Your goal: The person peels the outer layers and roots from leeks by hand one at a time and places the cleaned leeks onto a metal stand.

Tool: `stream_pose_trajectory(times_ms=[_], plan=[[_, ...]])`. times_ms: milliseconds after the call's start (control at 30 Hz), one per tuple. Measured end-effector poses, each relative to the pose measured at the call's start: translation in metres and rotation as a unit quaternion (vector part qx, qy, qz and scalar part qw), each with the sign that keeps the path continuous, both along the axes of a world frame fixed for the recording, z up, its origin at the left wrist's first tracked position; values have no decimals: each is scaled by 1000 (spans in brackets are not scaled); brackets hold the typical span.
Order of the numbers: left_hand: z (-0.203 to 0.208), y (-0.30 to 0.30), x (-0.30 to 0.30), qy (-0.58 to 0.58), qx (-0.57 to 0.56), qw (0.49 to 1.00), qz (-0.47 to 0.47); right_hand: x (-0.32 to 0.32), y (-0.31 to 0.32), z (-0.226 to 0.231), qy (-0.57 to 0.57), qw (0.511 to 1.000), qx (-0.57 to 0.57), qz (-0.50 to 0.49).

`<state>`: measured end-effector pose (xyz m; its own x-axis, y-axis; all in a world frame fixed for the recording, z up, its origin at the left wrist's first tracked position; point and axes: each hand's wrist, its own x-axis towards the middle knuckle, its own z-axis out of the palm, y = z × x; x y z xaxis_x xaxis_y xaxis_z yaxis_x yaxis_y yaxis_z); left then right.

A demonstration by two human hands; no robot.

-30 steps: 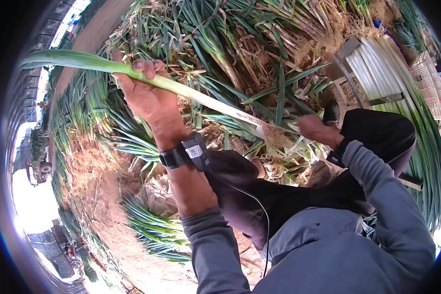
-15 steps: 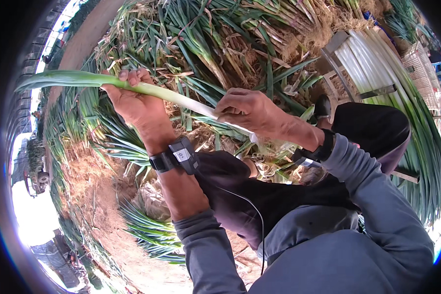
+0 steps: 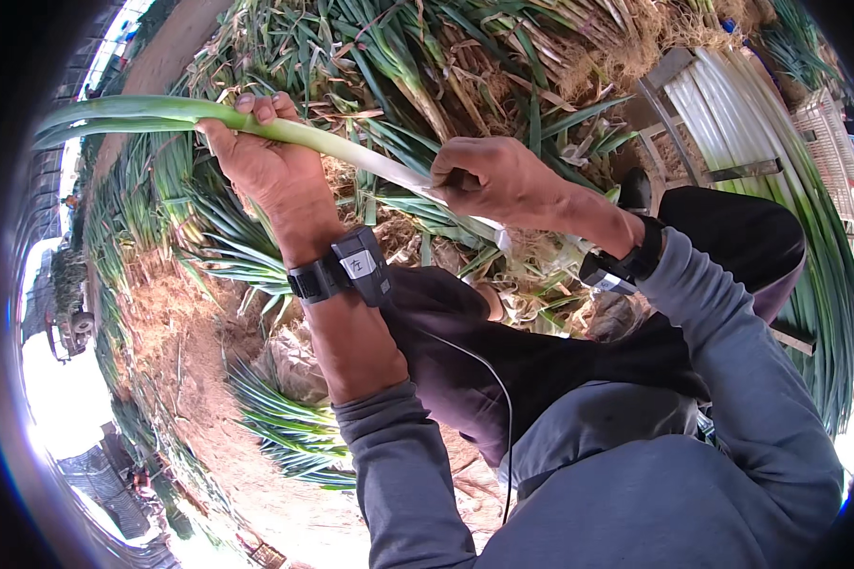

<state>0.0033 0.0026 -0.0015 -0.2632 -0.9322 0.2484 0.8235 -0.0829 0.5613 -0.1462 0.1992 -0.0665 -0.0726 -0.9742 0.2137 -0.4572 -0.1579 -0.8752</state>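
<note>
A long green onion (image 3: 351,152) lies slantwise across both hands, its green leaves to the left and its white stalk to the right. My left hand (image 3: 270,166) is wrapped round it where green turns pale. My right hand (image 3: 498,185) is closed at the white part, thumb and fingers curled together against the stalk. The white end shows just below the right hand, above a litter of peeled leaves and roots. Whether the right fingers pinch a loose outer layer is hidden. Each wrist wears a black strap with a small device.
Heaps of untrimmed green onions (image 3: 389,57) with dry roots spread ahead and left. At right, a metal rack (image 3: 669,133) bears a stack of cleaned green onions (image 3: 731,104). A pale plastic crate (image 3: 826,137) stands beyond it. Another small bunch (image 3: 289,427) lies on the soil by my left arm.
My right hand has shifted slightly right and its fingers have curled more tightly. The left hand keeps its hold, while the onion's leaves have risen a little and spread into two.
</note>
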Motion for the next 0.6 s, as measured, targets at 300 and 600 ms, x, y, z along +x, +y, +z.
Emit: stream_pose_trajectory(times_ms=[300,600], plan=[[-8,0,-7,-49,3,998,38,-3,29,-10,264,939,-221,-11],[-5,-10,8,-21,5,1000,-8,-31,60,8,-278,949,130,64]])
